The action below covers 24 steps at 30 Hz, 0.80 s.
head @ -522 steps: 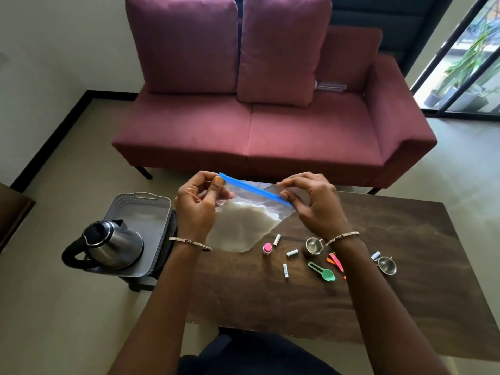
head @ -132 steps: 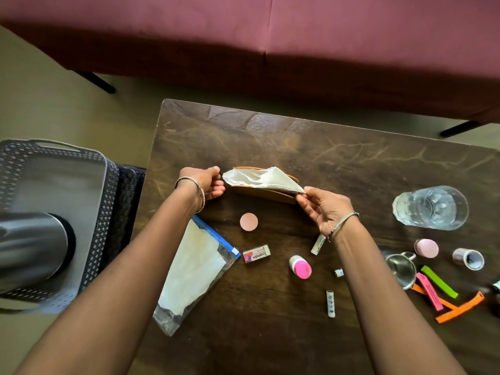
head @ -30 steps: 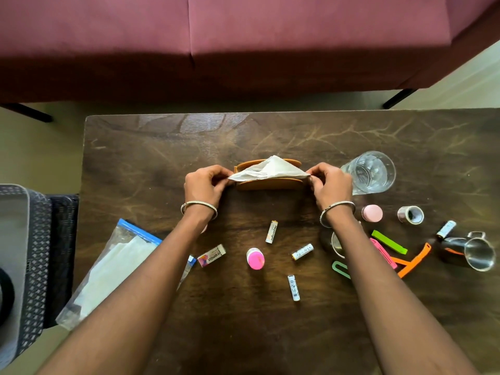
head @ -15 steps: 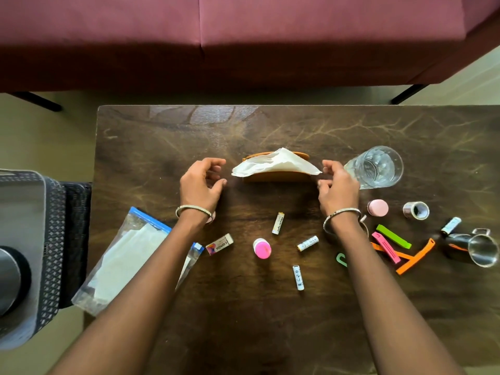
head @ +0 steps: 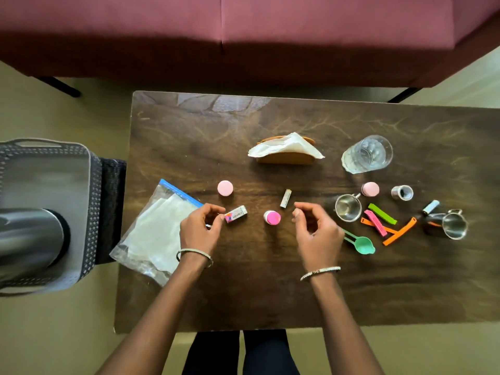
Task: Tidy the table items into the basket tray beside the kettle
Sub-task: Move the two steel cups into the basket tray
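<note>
The grey basket tray stands off the table's left end with the steel kettle on it. On the wooden table lie a zip bag of white sheets, an eraser box, a pink cap, a pink-topped bottle and a small white tube. My left hand hovers loosely curled, fingertips right beside the eraser box. My right hand hangs loosely curled right of the bottle, holding nothing. Behind them stands the napkin holder with a white napkin.
At the right are a glass, two steel cups, a pink lid, a steel ring, a green spoon and coloured clips. A maroon sofa stands beyond the table.
Both hands have let go of the napkin holder and drawn back toward me, over the small items. The holder stays upright with the napkin in it.
</note>
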Each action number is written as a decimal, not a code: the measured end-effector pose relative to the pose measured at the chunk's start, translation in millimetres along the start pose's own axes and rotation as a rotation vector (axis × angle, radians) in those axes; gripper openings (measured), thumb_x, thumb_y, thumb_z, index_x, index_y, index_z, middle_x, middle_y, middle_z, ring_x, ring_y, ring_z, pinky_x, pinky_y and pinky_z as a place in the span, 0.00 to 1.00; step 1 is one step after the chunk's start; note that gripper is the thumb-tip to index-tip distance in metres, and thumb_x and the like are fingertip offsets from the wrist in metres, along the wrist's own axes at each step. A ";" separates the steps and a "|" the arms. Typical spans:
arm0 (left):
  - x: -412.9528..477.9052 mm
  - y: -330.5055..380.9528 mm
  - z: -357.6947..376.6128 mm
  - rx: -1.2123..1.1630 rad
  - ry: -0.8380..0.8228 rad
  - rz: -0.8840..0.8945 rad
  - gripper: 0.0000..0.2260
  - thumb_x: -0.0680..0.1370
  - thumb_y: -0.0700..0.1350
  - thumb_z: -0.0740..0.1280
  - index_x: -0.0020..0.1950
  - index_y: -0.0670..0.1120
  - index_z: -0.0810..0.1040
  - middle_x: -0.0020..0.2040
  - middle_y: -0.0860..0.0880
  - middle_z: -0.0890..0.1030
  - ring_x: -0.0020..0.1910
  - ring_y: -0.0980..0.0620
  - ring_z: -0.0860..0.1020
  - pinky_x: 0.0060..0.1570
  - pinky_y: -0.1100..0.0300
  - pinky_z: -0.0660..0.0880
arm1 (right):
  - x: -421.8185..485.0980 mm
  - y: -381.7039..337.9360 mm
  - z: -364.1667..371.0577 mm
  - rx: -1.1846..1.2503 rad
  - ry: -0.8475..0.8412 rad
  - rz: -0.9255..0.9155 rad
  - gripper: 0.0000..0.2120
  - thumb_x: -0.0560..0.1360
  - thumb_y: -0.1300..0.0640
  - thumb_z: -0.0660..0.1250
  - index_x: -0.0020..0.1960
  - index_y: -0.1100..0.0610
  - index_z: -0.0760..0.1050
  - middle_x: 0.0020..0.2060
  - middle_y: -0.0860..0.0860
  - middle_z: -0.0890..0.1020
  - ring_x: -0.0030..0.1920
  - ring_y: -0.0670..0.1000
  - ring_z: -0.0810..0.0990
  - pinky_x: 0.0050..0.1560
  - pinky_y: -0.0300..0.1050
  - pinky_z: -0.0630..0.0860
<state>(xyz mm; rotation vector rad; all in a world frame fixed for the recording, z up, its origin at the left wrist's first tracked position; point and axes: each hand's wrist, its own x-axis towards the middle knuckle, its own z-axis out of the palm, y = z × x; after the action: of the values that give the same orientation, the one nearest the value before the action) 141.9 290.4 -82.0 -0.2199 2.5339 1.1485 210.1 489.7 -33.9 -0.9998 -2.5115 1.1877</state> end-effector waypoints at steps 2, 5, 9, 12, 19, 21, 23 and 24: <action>-11.3 1.7 6.6 -0.012 -0.023 -0.010 0.05 0.75 0.41 0.71 0.46 0.51 0.84 0.41 0.55 0.84 0.41 0.57 0.81 0.41 0.63 0.76 | -22.7 -0.8 -5.7 -0.005 -0.014 -0.029 0.06 0.75 0.64 0.72 0.49 0.55 0.84 0.41 0.46 0.86 0.40 0.47 0.84 0.45 0.46 0.80; -24.6 14.9 22.0 -0.026 -0.054 0.013 0.04 0.76 0.41 0.71 0.46 0.50 0.83 0.42 0.54 0.84 0.42 0.57 0.81 0.44 0.64 0.77 | -50.6 7.9 -18.3 0.006 -0.032 0.001 0.07 0.75 0.64 0.72 0.49 0.54 0.84 0.42 0.43 0.85 0.42 0.41 0.83 0.46 0.40 0.80; -48.0 45.1 46.4 -0.019 -0.127 0.073 0.04 0.76 0.43 0.71 0.48 0.51 0.83 0.44 0.55 0.83 0.43 0.59 0.80 0.45 0.63 0.78 | -71.1 27.9 -46.1 0.013 -0.031 0.107 0.07 0.75 0.63 0.71 0.49 0.52 0.84 0.42 0.42 0.86 0.42 0.42 0.84 0.45 0.41 0.81; -61.7 69.6 64.7 -0.052 -0.157 0.155 0.04 0.74 0.42 0.72 0.48 0.49 0.82 0.43 0.54 0.83 0.41 0.58 0.80 0.45 0.61 0.79 | -68.7 41.8 -69.6 0.015 0.009 0.165 0.07 0.75 0.61 0.72 0.48 0.49 0.84 0.41 0.41 0.86 0.42 0.42 0.84 0.45 0.41 0.81; -71.4 126.1 126.1 0.057 -0.256 0.277 0.20 0.70 0.46 0.76 0.59 0.48 0.77 0.54 0.50 0.79 0.49 0.53 0.79 0.53 0.55 0.77 | -14.6 89.3 -133.6 0.085 0.090 0.226 0.06 0.75 0.60 0.72 0.47 0.50 0.84 0.39 0.44 0.86 0.39 0.43 0.84 0.44 0.41 0.81; -71.7 140.7 149.0 0.128 -0.298 0.265 0.27 0.68 0.48 0.78 0.65 0.48 0.74 0.60 0.49 0.75 0.56 0.51 0.78 0.59 0.53 0.76 | 7.5 109.5 -159.4 0.068 0.104 0.197 0.06 0.75 0.60 0.72 0.47 0.50 0.84 0.38 0.44 0.85 0.39 0.42 0.83 0.42 0.37 0.79; -70.8 148.8 168.0 0.216 -0.303 0.247 0.35 0.67 0.48 0.79 0.71 0.49 0.69 0.66 0.49 0.71 0.62 0.49 0.75 0.64 0.52 0.73 | 27.6 129.3 -182.0 0.057 0.098 0.181 0.06 0.75 0.60 0.72 0.47 0.49 0.84 0.37 0.44 0.85 0.38 0.43 0.83 0.42 0.34 0.78; -70.7 151.8 177.9 0.262 -0.302 0.238 0.39 0.66 0.48 0.79 0.73 0.49 0.66 0.68 0.48 0.69 0.65 0.48 0.73 0.67 0.51 0.71 | 37.5 139.9 -194.1 0.044 0.096 0.179 0.06 0.75 0.60 0.72 0.47 0.50 0.84 0.37 0.44 0.85 0.38 0.43 0.83 0.42 0.34 0.77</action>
<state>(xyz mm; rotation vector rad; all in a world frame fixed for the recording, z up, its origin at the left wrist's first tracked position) 209.3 524.1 -58.3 0.3049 2.4458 0.8388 334.5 696.5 -13.4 -1.2612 -2.3525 1.2053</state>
